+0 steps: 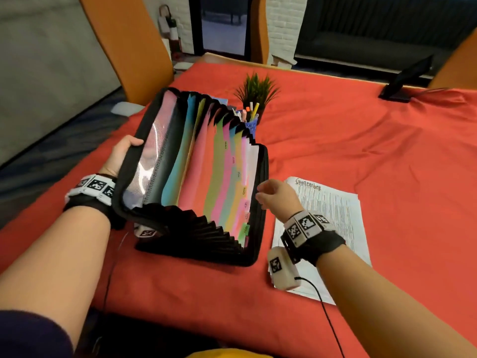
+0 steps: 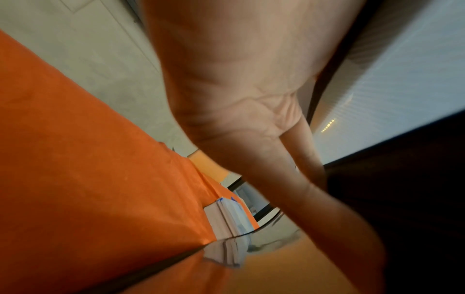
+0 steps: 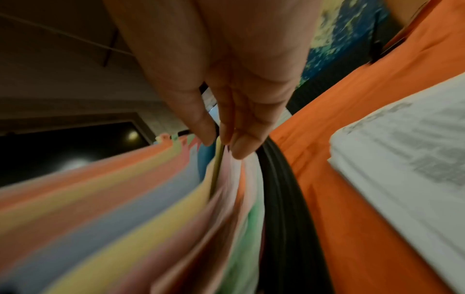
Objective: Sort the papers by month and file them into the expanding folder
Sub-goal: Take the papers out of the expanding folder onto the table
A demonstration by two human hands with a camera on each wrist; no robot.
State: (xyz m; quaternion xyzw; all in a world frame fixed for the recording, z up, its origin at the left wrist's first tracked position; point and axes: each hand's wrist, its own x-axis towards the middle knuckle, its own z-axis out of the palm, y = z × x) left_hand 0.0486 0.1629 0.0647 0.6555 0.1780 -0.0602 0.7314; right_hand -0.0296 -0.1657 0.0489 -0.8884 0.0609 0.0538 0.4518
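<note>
Fingertips (image 3: 236,147) of the right hand (image 1: 277,196) pinch a yellow divider in the black, rainbow-pocketed expanding folder (image 1: 196,174); the left hand (image 1: 121,153) grips its far cover. White printed papers (image 1: 333,218) lie beside the folder; misread tabs risk misfiling.

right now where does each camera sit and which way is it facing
Head: on the head, looking forward and down at the open folder on the red cloth; both forearms, left hand and right hand show.
Left wrist: along the left palm gripping the folder's black cover.
Right wrist: along the right hand's fingers parting the coloured dividers.
Head and right wrist views share the paper stack.
</note>
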